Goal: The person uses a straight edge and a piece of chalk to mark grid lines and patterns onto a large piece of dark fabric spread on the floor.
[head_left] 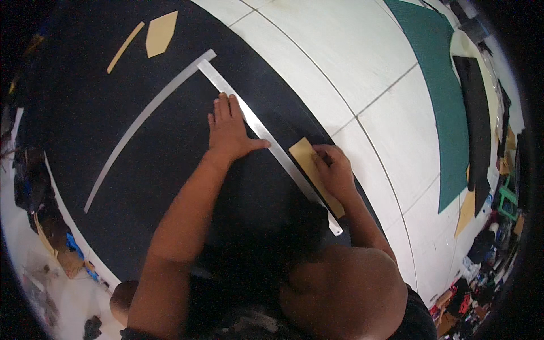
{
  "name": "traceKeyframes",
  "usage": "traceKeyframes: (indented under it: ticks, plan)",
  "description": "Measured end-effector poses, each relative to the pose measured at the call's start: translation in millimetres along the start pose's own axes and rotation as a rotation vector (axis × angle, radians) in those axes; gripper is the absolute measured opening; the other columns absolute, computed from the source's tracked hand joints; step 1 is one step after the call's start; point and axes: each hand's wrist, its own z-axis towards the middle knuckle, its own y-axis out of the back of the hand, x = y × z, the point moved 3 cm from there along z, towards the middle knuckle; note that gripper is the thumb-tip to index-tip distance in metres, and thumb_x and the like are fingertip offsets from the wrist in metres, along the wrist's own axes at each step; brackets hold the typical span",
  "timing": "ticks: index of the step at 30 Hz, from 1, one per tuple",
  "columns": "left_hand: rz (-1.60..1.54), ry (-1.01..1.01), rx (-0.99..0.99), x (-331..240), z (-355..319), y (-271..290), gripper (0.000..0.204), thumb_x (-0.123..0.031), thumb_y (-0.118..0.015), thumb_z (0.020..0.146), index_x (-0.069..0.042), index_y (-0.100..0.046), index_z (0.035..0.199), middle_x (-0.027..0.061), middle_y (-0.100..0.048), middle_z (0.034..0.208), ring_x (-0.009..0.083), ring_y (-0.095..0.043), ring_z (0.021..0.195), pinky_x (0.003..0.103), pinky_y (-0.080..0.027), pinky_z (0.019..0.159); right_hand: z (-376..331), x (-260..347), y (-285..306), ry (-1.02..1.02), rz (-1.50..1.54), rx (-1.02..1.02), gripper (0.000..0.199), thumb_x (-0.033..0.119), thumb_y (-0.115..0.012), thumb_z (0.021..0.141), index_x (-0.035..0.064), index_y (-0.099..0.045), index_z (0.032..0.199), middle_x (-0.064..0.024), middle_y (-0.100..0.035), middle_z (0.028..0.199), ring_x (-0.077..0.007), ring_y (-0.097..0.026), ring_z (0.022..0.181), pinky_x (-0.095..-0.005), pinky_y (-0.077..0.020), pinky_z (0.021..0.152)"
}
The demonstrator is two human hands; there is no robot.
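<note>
A metal L-shaped ruler lies flat on a large sheet of black material. My left hand is spread over its straighter arm, with fingertips and thumb at the metal edge, holding nothing. Close to that same arm, on its right side, a long tan card strip rests on the black sheet. My right hand grips the strip's outer edge, thumb on top and fingers curled. Some of those fingertips are hidden. The strip runs nearly along the ruler.
Two other tan card pieces, a thin strip and a broader pointed one, lie at the far left. White floor tiles border the sheet. Green material and a black roll lie at the right, beside assorted clutter.
</note>
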Motion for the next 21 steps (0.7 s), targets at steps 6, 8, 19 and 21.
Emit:
traceKeyframes:
  ticks: [6, 8, 19, 21]
  plan:
    - [-0.030, -0.020, -0.007, 12.2, 2.2, 1.2, 0.143, -0.061, -0.092, 0.056, 0.003, -0.013, 0.157, 0.0289, -0.010, 0.164, 0.0432, -0.010, 0.153, 0.057, -0.020, 0.122, 91.3, 55.6, -36.9, 0.244, 0.093, -0.107, 0.022, 0.018, -0.062, 0.095, 0.0032, -0.069, 0.110, -0.0210, -0.067, 0.102, -0.0403, -0.064, 0.096, -0.0478, -0.0517, 0.087]
    - [-0.039, -0.028, -0.001, 4.1, 3.4, 0.5, 0.144, -0.061, -0.092, 0.055, 0.003, -0.013, 0.157, 0.0288, -0.011, 0.164, 0.0429, -0.011, 0.153, 0.057, -0.020, 0.121, 119.1, 62.5, -48.1, 0.360, 0.044, -0.185, 0.023, 0.018, -0.062, 0.094, 0.0030, -0.069, 0.110, -0.0220, -0.068, 0.100, -0.0411, -0.064, 0.094, -0.0494, -0.0513, 0.086]
    - [-0.095, -0.046, -0.062, 14.9, 2.4, -5.5, 0.145, -0.061, -0.094, 0.051, 0.004, -0.015, 0.155, 0.0313, -0.013, 0.161, 0.0450, -0.015, 0.151, 0.062, -0.020, 0.119, 139.0, 82.7, -61.6, 0.288, -0.070, -0.089, 0.023, 0.019, -0.062, 0.093, 0.0019, -0.072, 0.105, -0.0228, -0.065, 0.097, -0.0406, -0.065, 0.094, -0.0495, -0.0521, 0.084]
    - [-0.119, -0.067, -0.086, 14.5, 3.1, -5.0, 0.146, -0.062, -0.093, 0.050, 0.005, -0.016, 0.155, 0.0323, -0.014, 0.161, 0.0462, -0.016, 0.150, 0.064, -0.020, 0.118, 141.9, 80.8, -59.5, 0.315, -0.042, -0.119, 0.023, 0.019, -0.062, 0.093, 0.0017, -0.072, 0.104, -0.0233, -0.066, 0.095, -0.0408, -0.065, 0.093, -0.0494, -0.0523, 0.083]
